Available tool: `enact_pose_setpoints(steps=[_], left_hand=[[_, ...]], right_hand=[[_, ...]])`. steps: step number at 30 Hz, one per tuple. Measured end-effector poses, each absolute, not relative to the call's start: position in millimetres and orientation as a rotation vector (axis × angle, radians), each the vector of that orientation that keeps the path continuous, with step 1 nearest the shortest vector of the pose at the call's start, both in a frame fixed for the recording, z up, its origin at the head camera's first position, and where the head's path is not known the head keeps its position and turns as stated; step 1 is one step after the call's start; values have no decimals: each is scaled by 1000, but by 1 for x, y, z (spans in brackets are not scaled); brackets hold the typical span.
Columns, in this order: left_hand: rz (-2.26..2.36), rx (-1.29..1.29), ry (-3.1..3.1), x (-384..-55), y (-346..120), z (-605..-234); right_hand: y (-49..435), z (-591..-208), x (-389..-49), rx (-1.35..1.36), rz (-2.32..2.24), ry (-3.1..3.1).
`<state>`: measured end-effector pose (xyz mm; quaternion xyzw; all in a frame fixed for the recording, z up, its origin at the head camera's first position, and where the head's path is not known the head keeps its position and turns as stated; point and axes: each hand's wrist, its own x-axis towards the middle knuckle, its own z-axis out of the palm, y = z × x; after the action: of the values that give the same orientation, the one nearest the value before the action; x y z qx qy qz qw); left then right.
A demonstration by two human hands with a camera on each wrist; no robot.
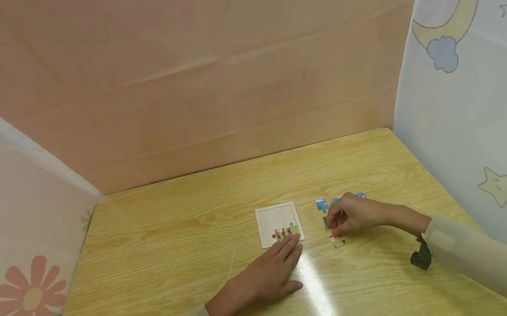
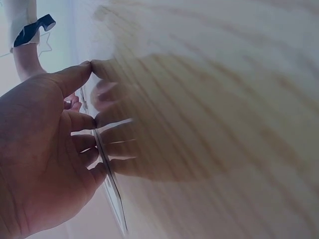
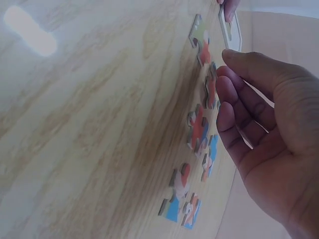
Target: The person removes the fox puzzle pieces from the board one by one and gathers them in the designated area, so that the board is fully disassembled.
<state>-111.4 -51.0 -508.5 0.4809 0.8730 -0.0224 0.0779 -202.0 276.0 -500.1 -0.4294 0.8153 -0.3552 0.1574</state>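
A square wooden puzzle tray (image 1: 270,219) lies on the table, with several joined puzzle pieces (image 1: 280,232) in its lower right part. My left hand (image 1: 272,270) rests palm down, its outstretched fingertips on the tray's near edge and partly over those pieces. To the tray's right, my right hand (image 1: 357,212) hovers low over loose puzzle pieces (image 3: 198,127), fingers bent and thumb beside them. Nothing shows between its thumb and fingers in the right wrist view. A green and red piece (image 3: 201,42) lies close to the thumb tip.
The wooden table (image 1: 160,226) bears loose blue pieces (image 1: 321,204) right of the tray, some hidden by my right hand. A plain cloth wall (image 1: 225,102) stands at the back, and printed cloth walls (image 1: 470,93) flank the table. Glare (image 1: 317,290) streaks its near part.
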Motion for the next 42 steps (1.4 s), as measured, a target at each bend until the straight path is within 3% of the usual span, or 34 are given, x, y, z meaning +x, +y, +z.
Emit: enact_pose_setpoints(steps=[42], left_hand=[[-60, 1470, 2638, -113, -49, -509]], right_hand=[[198, -501, -255, -1158, -1024, 2270]])
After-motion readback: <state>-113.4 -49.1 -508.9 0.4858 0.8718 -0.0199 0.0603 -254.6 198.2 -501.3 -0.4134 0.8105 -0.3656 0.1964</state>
